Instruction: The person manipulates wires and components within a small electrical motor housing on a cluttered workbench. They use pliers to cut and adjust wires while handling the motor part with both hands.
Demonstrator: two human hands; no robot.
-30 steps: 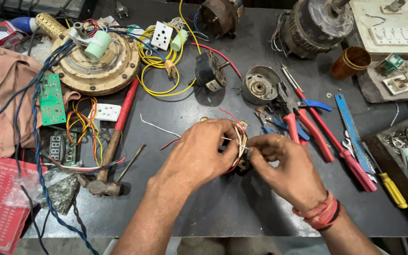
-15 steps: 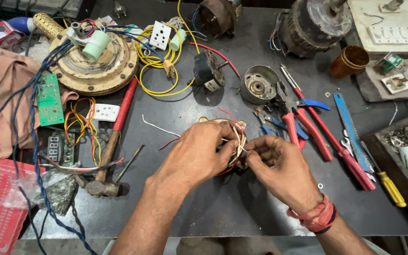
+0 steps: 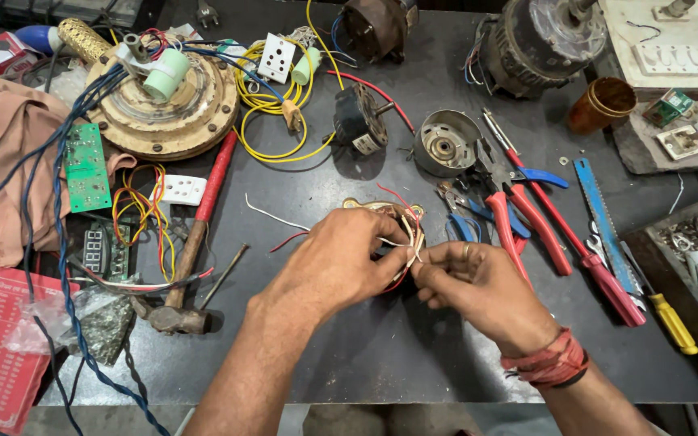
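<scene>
Both hands meet over the middle of the dark bench (image 3: pixel 381 355), pinching thin white wires (image 3: pixel 410 242) of a small motor coil (image 3: pixel 393 211). The left hand (image 3: pixel 337 262) covers most of the coil, fingers closed on it; the right hand (image 3: pixel 478 287) grips the wire ends. Red pliers (image 3: pixel 527 214) lie just beside them.

Matt dark tabletop (image 3: pixel 414 355), wooden-handled hammer (image 3: pixel 191 242), glossy plastic-gripped pliers (image 3: pixel 527 214).
</scene>
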